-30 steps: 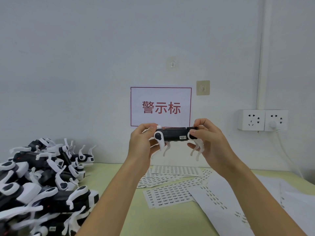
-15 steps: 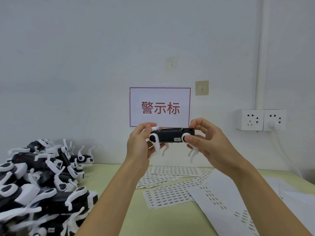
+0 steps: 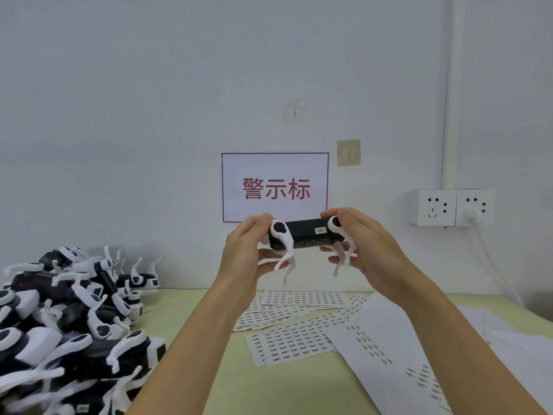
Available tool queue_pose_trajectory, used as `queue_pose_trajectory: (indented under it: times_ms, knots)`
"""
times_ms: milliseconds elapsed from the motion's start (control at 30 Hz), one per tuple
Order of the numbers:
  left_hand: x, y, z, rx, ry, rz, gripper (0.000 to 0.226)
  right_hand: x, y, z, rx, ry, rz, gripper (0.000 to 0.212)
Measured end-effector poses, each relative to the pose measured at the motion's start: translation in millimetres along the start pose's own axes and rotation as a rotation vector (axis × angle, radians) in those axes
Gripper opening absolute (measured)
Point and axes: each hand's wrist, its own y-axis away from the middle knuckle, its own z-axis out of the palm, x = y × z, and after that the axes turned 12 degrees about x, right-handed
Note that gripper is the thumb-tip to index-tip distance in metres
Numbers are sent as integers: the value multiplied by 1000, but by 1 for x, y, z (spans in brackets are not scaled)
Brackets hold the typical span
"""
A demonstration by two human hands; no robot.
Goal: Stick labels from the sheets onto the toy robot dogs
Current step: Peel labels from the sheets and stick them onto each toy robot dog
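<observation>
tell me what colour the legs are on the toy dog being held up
White, on a black body: the toy robot dog shows this clearly in the head view.

Plastic toy dog (image 3: 302, 233) (black matt)

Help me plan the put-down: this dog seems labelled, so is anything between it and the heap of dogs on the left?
Only the left hand and its forearm lie on that side of the held toy dog, which both hands grip. Between it and the heap of dogs nothing else visible stands, just bare table.
</observation>
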Motion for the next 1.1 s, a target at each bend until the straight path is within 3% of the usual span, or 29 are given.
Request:
queue_pose_trajectory:
  times_ms: [133,333,600,800,833,933,1100]
  knots:
    - [-4,7,9,-68,-31,25,26,3,-1,0,113,101,59,34]
    - [-13,14,19,-193,16,23,26,1,-1,-15,168,42,164,26]
    - [-37,32,37,-231,-117,236,32,6,8,-80,-227,-142,397,15]
    - [-79,62,63,-385,-213,190,38,22,33,-156,-520,-35,527,68]
    - [-85,68,70,-410,-215,181,41,25,38,-168,-515,-15,553,71]
    - [-104,82,91,-482,-231,157,36,34,51,-203,-361,33,608,51]
    - [-143,106,113,-659,-564,378,25,40,67,-279,62,-64,612,36]
